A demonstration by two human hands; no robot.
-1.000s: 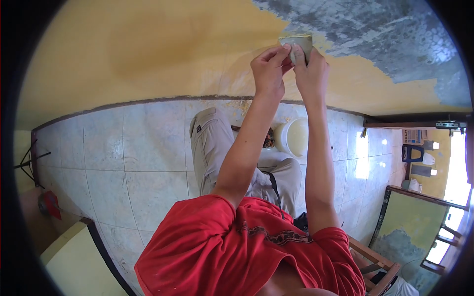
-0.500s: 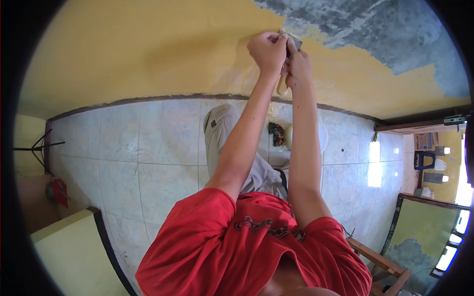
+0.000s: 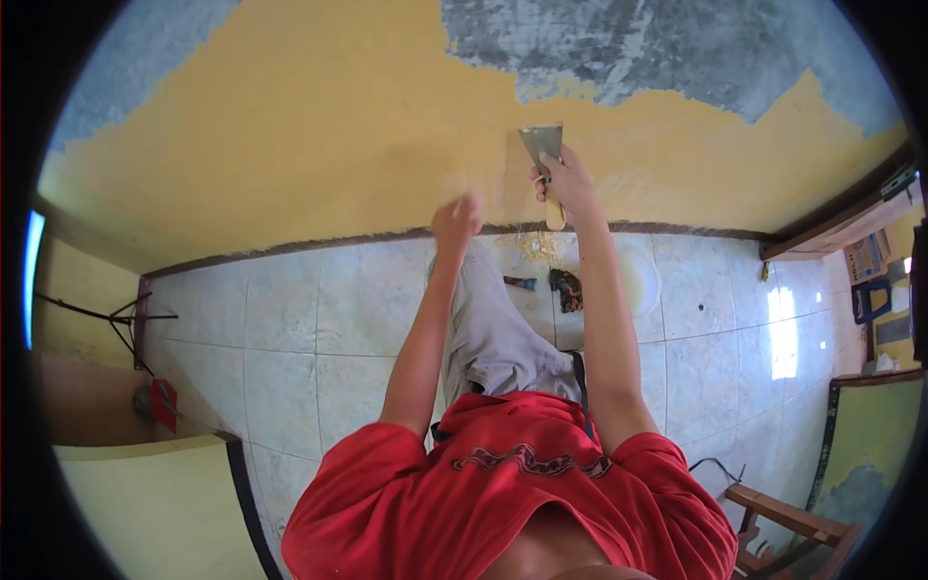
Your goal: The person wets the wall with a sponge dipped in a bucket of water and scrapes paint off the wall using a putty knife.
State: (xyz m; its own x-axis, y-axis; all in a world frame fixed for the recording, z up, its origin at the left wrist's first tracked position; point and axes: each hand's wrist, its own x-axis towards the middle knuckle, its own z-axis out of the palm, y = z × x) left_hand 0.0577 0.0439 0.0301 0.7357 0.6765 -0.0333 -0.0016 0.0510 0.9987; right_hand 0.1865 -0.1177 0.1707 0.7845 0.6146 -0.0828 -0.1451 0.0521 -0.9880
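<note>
My right hand (image 3: 568, 184) is wrapped round a scraper (image 3: 543, 143) with a wide metal blade and a pale handle. The blade points up, in front of the yellow wall (image 3: 338, 145), below a grey patch (image 3: 619, 48) where the paint is gone. Off to the left, apart from the scraper, my left hand (image 3: 458, 217) is blurred with its fingers curled; whether anything is in it cannot be made out. Yellow flakes (image 3: 537, 246) lie on the floor at the wall's foot.
A whitish bucket (image 3: 640, 280) stands partly behind my right forearm, beside a dark bundle (image 3: 567, 290) and a small tool (image 3: 520, 283) on the tiles. A black tripod (image 3: 121, 319) is at the left, a wooden frame (image 3: 788, 512) at the lower right.
My hands have come apart. My left hand has let go of the scraper blade and moved down and left; my right hand holds the scraper lower. The view has shifted.
</note>
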